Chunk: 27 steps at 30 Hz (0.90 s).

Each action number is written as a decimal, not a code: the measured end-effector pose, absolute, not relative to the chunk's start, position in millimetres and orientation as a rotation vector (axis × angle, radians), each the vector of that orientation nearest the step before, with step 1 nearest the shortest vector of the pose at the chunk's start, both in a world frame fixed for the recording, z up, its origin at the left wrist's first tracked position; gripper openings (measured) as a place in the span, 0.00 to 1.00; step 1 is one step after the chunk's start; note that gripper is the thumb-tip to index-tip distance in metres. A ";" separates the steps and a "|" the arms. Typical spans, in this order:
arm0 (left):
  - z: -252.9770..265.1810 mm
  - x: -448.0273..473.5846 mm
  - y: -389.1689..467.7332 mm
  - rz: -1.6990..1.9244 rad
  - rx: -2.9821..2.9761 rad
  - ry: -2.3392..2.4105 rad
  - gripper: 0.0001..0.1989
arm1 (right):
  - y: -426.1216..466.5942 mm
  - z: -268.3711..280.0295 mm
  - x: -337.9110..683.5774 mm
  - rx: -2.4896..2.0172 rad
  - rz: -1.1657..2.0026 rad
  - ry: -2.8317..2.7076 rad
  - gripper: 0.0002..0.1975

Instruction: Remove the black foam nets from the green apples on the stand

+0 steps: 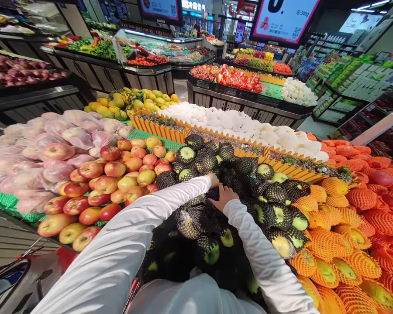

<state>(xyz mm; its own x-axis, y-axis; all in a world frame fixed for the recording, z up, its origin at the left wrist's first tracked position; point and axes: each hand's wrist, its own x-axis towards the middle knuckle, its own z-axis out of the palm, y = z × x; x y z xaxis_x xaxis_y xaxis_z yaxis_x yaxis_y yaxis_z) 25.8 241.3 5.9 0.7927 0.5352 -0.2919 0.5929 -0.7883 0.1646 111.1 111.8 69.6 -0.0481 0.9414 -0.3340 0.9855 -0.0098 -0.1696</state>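
Observation:
A heap of green apples in black foam nets [186, 153] lies in front of me. My left hand [213, 180] reaches into its middle, fingers bent down among the dark nets and mostly hidden by the wrist and sleeve. Just to its right, my right hand [225, 197] has its thumb and fingers curved around a black-netted green apple [213, 193], which is largely covered by the hands. The two hands nearly touch. Nearer to me, a netted apple with a clear wrap [187, 223] and a green one [227, 237] rest on the pile.
Red-yellow apples [114, 169] and bagged pale fruit [78, 135] lie on the left. Orange-netted fruit [327, 244] and red-netted fruit [380, 196] fill the right. Behind an orange picket divider [212, 133] sits white-wrapped fruit [229, 120]. A cart [16, 279] stands lower left.

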 end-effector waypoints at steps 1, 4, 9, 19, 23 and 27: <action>7.4 23.9 242.2 -0.377 2.752 0.852 0.29 | 112.6 70.3 110.7 2.100 -0.547 2.107 0.40; 13.5 11.1 242.9 -0.423 2.819 0.769 0.36 | 111.8 72.6 110.2 2.168 -0.571 2.089 0.37; 22.8 -11.4 240.2 -0.329 2.923 0.673 0.37 | 104.3 80.7 110.4 2.342 -0.506 2.043 0.35; 34.7 -35.1 246.9 -0.145 2.978 0.663 0.27 | 92.4 85.7 122.7 2.336 -0.584 2.022 0.33; 46.2 -48.4 245.3 -0.142 2.903 0.727 0.31 | 92.5 79.0 127.9 2.347 -0.609 2.041 0.34; 64.5 -72.0 249.3 0.073 2.789 0.867 0.38 | 97.2 74.5 129.8 2.302 -0.626 2.044 0.37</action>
<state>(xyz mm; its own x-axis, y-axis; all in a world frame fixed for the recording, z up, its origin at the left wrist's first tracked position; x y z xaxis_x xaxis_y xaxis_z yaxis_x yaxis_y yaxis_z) -72.0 249.3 64.5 0.8248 0.5652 -0.0176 0.5543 -0.8020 0.2227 129.8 97.2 74.5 0.0740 0.9536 -0.2918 0.9536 -0.1533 -0.2591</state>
